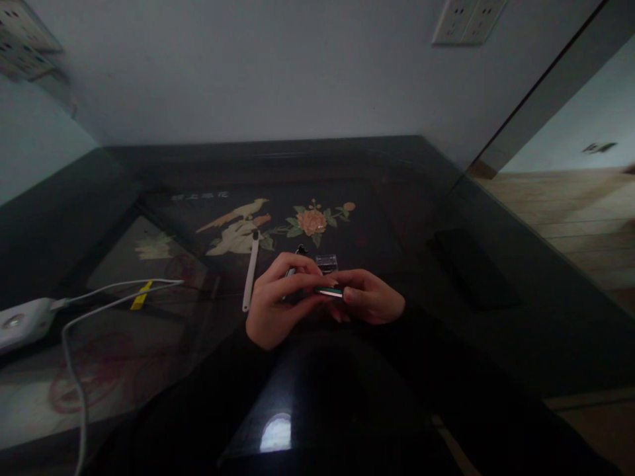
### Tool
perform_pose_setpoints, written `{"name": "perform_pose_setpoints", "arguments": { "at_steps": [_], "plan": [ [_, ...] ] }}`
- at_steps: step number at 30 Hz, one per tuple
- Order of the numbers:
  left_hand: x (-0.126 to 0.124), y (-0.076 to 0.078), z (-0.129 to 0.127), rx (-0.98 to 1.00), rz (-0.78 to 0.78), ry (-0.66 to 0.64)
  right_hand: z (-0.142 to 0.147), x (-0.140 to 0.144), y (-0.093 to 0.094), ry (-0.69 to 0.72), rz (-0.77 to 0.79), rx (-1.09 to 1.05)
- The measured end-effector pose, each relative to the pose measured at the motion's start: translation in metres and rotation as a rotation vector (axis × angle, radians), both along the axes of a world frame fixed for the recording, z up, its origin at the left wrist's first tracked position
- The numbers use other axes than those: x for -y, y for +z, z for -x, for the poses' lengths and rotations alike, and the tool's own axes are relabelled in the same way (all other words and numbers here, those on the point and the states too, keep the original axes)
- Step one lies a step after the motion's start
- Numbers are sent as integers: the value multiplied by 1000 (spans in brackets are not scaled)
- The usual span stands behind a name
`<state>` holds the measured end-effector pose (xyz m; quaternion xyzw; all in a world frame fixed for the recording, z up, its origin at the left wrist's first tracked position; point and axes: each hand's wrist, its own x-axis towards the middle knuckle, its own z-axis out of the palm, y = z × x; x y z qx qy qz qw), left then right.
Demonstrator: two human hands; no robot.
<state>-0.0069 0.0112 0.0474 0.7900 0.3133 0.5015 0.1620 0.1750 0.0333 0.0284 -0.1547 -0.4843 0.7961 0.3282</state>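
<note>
Close together above the dark glossy tabletop, my left hand (280, 297) and my right hand (371, 295) are closed on one small flat piece (329, 291) with a green and pale edge. Fingers cover most of it, so its kind does not show. Just beyond them a small clear plastic box (326, 262) rests on the table. A small dark item (300, 250) pokes out behind my left fingers, mostly hidden. To the left of that hand lies a slim whitish stick (251, 276) with a black tip.
A white power adapter (24, 322) with a white cable (119, 285) occupies the left side, near a yellow strip (141, 295). A dark flat rectangle (473, 270) lies at the right. Wall sockets (469, 21) are above the table's back edge.
</note>
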Motion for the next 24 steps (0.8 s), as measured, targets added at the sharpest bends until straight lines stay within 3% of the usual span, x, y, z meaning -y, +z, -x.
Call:
{"name": "perform_pose_setpoints", "arguments": {
  "at_steps": [6, 10, 13, 17, 20, 24],
  "plan": [
    [-5, 1, 3, -3, 16, 77, 0, -3, -2, -143, 17, 4],
    [-28, -3, 23, -61, 103, 371, -1, -6, 1, -217, -8, -34],
    [-47, -8, 48, -337, 186, 584, -2, -8, 1, -259, -19, -23],
    [-58, -10, 77, -661, 518, 822, -4, -11, 0, -289, -22, -3],
    [-57, -10, 83, -820, 704, 884, -6, -13, 0, -297, -23, -4],
    [-54, -12, 79, -829, 752, 856, -7, -13, 1, -306, -32, -5]
  ]
}}
